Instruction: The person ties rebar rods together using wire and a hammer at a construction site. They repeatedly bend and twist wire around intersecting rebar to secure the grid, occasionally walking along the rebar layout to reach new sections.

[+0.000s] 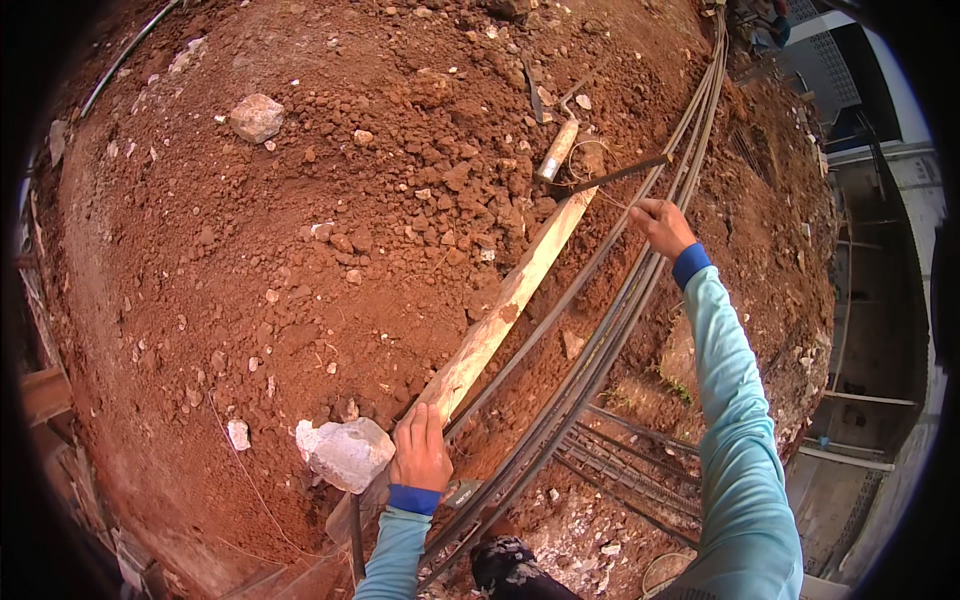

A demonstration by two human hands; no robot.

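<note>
A long pale wooden batten (510, 295) lies slantwise on the red soil, smeared with dirt partway along. My left hand (420, 455) grips its near end, fingers over the top face. Beyond its far end, my right hand (662, 228) is closed in a pinch on a thin wire (612, 200), which runs toward the batten's tip. A narrow dark metal bar (630, 174) crosses the far end. Beside that end rests a trowel (560, 148) with a wooden handle, its blade partly hidden in soil. A pale rock (347, 454) sits left of my left hand.
Long steel rods (640, 275) run in a bundle right of the batten. A ribbed steel bar cage (630, 465) lies near my feet. Another rock (257, 118) sits on the soil at far left. A walled structure (870, 300) stands below on the right.
</note>
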